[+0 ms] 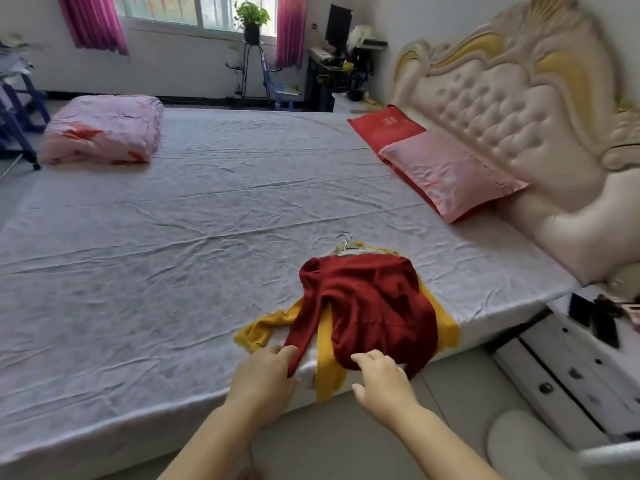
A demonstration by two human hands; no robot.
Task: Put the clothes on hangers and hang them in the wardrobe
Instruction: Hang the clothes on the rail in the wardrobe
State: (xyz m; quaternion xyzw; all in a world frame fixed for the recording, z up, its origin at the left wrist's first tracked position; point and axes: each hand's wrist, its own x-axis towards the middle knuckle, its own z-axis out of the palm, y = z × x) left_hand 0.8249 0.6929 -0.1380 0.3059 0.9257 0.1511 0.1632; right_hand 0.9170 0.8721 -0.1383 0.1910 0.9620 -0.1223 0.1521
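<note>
A bedroom, seen from the near edge of a wide bed covered in a wrinkled pale sheet.

The person's left hand grips the cuff end of one sleeve of a dark red sweater, fingers curled over the fabric at the mattress edge. The right hand, just beside it, rests on the sweater's lower hem. Its fingers are loosely bent and its thumb is spread away from the cloth, so it holds nothing.

The red sweater lies spread on the bed directly beyond both hands, its hem reaching the mattress edge. Under it lies one yellow garment. Yellow fabric shows left of the left hand, between the two hands, and along the sweater's right side. At the far end of this pile, thin metal hanger hooks stick out past the collars. They are blurred, perhaps two.

To the right of the right hand, off the bed, stands one white nightstand with dark-knobbed drawers and some dark items on top.

Farther beyond and to the right are two pillows. One pink pillow lies partly over one red pillow, and both sit against a tufted cream and gold headboard.

Far beyond the left hand, at the bed's far left corner, sits one folded pink quilt.

Along the back wall are one window, two magenta curtains, one potted plant on a tall stand, and one dark monitor on a desk.
</note>
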